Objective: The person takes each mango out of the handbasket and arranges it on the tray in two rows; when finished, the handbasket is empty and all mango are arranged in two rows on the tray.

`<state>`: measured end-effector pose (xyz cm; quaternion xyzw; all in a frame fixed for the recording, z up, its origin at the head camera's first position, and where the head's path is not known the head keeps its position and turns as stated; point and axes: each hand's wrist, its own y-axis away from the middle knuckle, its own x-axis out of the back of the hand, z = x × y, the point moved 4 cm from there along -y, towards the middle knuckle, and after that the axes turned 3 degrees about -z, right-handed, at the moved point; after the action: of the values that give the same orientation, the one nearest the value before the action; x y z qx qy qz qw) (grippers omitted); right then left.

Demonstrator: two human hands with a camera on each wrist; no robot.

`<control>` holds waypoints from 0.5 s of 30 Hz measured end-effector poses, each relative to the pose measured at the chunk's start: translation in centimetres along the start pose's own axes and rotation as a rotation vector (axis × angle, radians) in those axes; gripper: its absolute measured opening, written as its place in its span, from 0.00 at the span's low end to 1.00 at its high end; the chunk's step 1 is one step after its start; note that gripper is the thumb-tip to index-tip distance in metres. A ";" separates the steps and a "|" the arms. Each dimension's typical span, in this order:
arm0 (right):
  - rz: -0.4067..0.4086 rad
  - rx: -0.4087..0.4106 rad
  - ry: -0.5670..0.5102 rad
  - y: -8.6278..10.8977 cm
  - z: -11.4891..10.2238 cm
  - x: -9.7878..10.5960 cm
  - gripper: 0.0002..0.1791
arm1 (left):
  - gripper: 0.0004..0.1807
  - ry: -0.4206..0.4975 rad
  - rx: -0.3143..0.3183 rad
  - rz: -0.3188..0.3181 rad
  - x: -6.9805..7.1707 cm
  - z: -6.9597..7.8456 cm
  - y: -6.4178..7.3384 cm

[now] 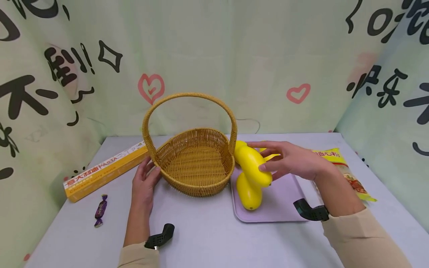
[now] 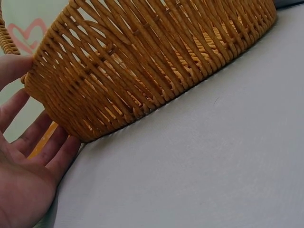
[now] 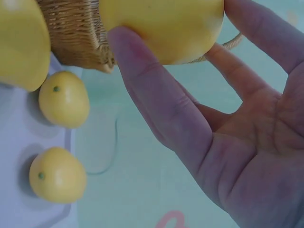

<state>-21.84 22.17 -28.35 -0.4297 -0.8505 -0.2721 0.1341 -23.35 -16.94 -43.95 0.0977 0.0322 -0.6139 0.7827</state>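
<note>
My right hand (image 1: 288, 162) holds a smooth, long yellow fruit, mango-like (image 1: 253, 165), between thumb and fingers beside the basket's right rim. Beneath it in the head view, a second yellow fruit of that sort (image 1: 249, 193) sits on the lilac tray (image 1: 275, 214). Two small round yellow fruits (image 3: 64, 99) with green stem spots show in the right wrist view. My left hand (image 1: 145, 180) touches the left side of the woven basket (image 1: 194, 163), its fingers fairly straight along the outer wall (image 2: 128, 61). The basket's arched handle stands up, and only its woven floor shows inside.
An orange-and-white pasta box (image 1: 107, 169) lies slanted left of the basket. In front of that is a purple wrapped candy (image 1: 101, 211). A yellow food packet (image 1: 348, 171) lies right of the tray, partly behind my right forearm. Printed curtains surround the table.
</note>
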 end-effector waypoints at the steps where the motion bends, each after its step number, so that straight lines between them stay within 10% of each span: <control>1: 0.009 -0.004 -0.004 0.3 0.3 0.0 0.39 | 0.32 0.000 0.002 0.000 0.0 -0.1 0.0; 15: 0.115 -0.097 -0.009 2.5 5.0 1.1 0.43 | 0.32 0.013 -0.001 -0.004 0.2 -0.3 -0.2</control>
<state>-20.45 27.01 -31.03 -0.4853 -0.8106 -0.3030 0.1247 -23.43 -17.11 -44.30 0.1012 0.0380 -0.6146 0.7814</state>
